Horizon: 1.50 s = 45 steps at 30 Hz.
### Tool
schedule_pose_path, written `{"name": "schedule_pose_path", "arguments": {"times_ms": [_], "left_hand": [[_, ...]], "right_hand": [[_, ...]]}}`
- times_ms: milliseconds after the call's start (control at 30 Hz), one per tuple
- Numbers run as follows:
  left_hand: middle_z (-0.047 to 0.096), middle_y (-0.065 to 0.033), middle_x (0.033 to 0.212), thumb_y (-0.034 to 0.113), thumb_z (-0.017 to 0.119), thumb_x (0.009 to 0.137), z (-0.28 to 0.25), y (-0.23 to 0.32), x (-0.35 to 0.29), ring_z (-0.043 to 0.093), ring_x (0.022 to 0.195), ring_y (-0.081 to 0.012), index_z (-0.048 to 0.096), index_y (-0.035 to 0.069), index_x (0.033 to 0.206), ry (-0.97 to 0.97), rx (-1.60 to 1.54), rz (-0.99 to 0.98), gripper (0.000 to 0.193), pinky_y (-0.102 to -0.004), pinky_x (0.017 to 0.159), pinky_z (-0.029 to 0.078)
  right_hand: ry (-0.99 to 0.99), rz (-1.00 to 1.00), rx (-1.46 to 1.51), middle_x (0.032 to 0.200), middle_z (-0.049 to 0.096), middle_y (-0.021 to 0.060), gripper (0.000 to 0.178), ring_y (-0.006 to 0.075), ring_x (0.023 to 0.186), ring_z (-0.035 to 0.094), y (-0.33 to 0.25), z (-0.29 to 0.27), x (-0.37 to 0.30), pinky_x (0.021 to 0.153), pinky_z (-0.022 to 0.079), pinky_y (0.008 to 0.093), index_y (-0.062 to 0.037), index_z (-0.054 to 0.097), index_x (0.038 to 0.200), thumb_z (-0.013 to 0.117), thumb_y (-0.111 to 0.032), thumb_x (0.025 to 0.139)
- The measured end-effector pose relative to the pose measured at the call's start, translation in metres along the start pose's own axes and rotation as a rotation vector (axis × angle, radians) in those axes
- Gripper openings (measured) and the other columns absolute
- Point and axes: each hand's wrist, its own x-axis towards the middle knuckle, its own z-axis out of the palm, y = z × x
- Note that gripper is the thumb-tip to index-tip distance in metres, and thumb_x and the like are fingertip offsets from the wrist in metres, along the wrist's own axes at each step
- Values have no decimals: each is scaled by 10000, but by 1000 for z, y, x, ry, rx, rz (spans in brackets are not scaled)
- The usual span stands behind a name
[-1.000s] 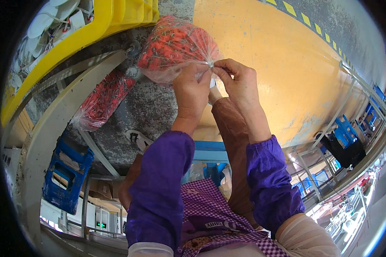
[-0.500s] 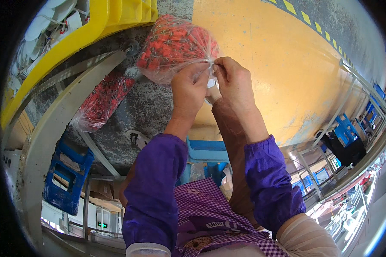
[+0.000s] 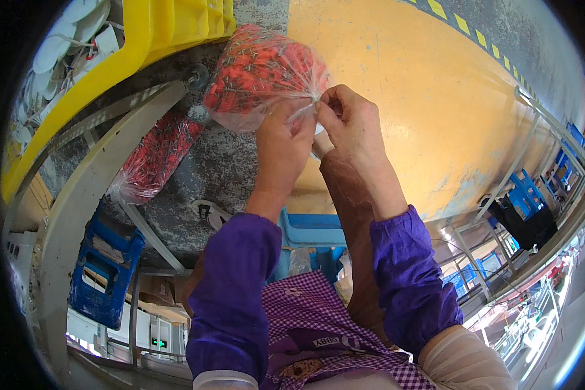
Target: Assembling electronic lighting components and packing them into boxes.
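A clear plastic bag [image 3: 260,78] full of small red parts with dark pins hangs in front of me, its neck gathered into a tight bunch. My left hand [image 3: 285,140] is closed on the gathered plastic just below the neck. Beside it, my right hand [image 3: 351,120] pinches at the same bunched neck with thumb and index finger. The fingertips of both hands nearly meet there. Whether the neck is knotted cannot be made out.
A second clear bag of red parts [image 3: 157,156] lies on the dark floor to the left, behind a metal frame [image 3: 104,153]. A yellow bin [image 3: 136,45] with white round items stands at the upper left. Blue stools [image 3: 105,270] and a light-blue plastic piece [image 3: 312,229] are lower down.
My right fingers have curled in more and pulled slightly back at the bag's neck. The bag has shifted a little left, and my left hand stays closed on the plastic.
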Motion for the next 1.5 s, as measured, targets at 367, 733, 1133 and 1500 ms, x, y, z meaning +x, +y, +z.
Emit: {"name": "schedule_pose_path", "arguments": {"times_ms": [367,733,1133,1500], "left_hand": [[595,-214,1110,129,687,818,-15,10,-23,638,750,-300,504,-27,1217,15,499,-60,466,-388,704,517],[626,10,816,159,676,872,-3,2,5,541,637,-96,656,18,958,-121,-445,-527,166,-246,586,442],[528,75,714,200,575,965,-10,16,-5,408,559,-19,624,66,1053,-195,-578,-458,168,-195,509,330],[612,-201,1024,95,643,835,-18,13,-37,621,852,-384,574,3,1066,-94,418,32,258,-444,728,492]], "right_hand": [[-45,38,38,758,649,196,144,346,703,650,-4,0,1,633,501,398,-6,647,861,625,-144,825],[-36,183,-118,909,696,175,266,306,869,670,13,-9,8,757,505,357,-7,686,1023,564,-197,883],[-122,10,-306,921,645,185,229,370,874,630,7,3,7,768,505,449,-34,635,971,657,-111,756],[-255,-400,-382,854,638,149,297,316,931,607,-30,20,-3,806,478,413,-57,641,980,684,-118,693]]}}
